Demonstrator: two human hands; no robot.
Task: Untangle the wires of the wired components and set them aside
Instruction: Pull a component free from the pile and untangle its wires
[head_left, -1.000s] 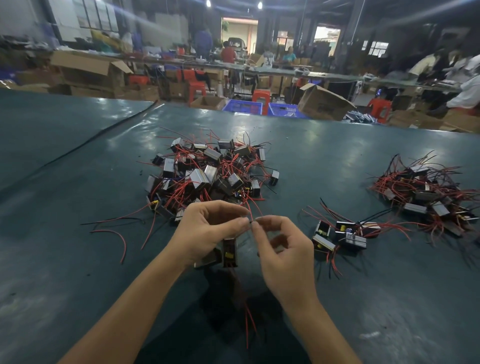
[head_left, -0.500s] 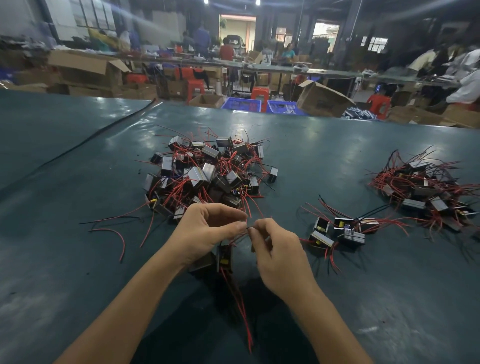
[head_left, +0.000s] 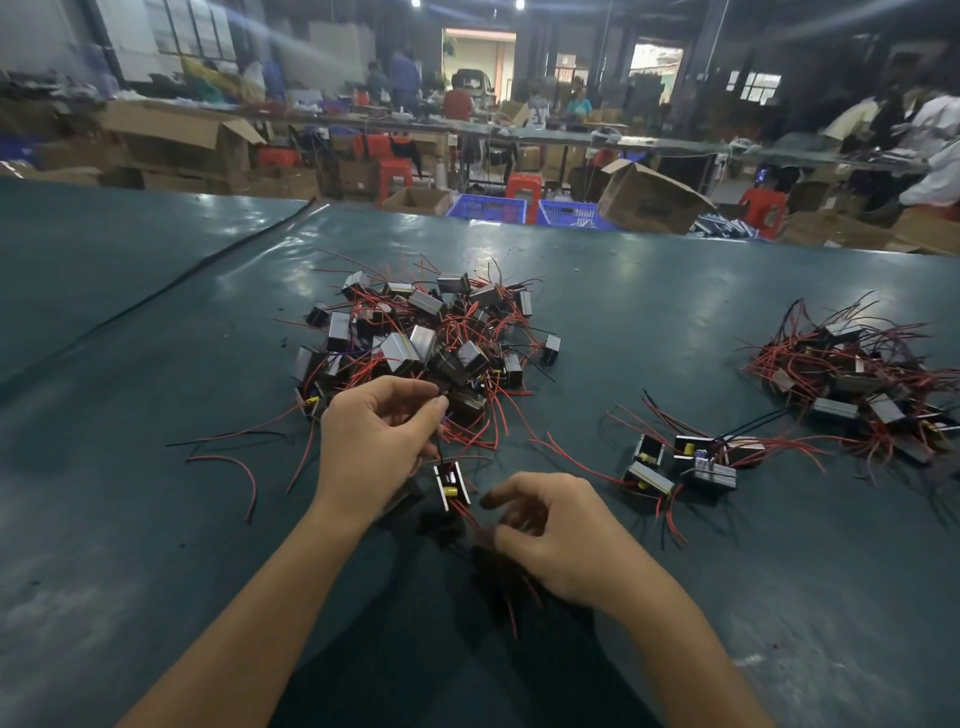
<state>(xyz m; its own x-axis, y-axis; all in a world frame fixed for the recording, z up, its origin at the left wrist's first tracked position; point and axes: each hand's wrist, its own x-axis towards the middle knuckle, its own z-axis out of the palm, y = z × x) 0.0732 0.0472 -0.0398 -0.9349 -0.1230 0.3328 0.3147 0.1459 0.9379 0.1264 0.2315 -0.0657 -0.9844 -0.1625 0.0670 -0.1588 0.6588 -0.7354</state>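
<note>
Your left hand just before the tangled pile, pinching a black wire, one component dangling beneath, your right hand nearer you than the pile, blurred, grip on the red wires indiscernible, palm partly hiding them

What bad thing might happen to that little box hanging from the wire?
1. The component dangles from a thin wire that the left hand pinches. A hard tug might snap or loosen that wire.
2. It hangs close to the big pile, so its loose red wires might snag there.
3. The right hand looks blurred near those wires. A rushed pull might knot them tighter.
</note>
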